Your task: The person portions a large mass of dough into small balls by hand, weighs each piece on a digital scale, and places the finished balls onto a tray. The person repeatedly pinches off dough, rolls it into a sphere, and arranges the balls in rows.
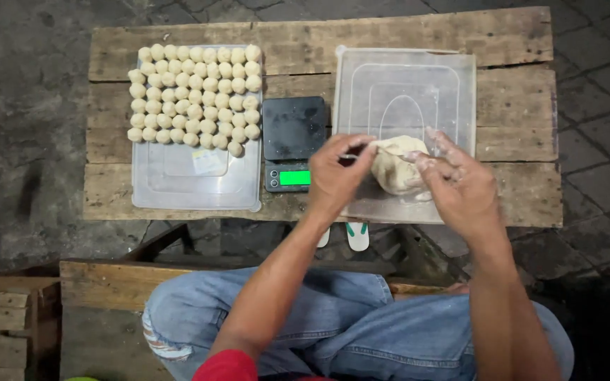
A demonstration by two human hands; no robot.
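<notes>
Head-camera view looks down on a rough wooden plank table (517,106), where a pale dough lump (395,166) is held between both hands just above a clear plastic lid (404,85) at the right. The left hand (337,176) is closed in a pinch on a small tab of dough at the lump's left edge, thumb and forefinger pressed together. The right hand (457,180) is cupped against the lump's right side, its floured fingers curled around it in a loose grasp.

A pinching-off of a small portion appears to be in hand. It would be done well if the lump were steadied by the right hand while only a small tab is drawn away by the left, so that each piece matches those already laid out.

Both forearms are extended forward from the lap, over knees in blue jeans (347,317), with wrists bent slightly inward toward each other.

Between the two lids a small black digital scale (293,141) with a lit green display is set. To the left, rows of small dough balls (195,92) are arranged on the far half of a second clear lid (195,183).
</notes>
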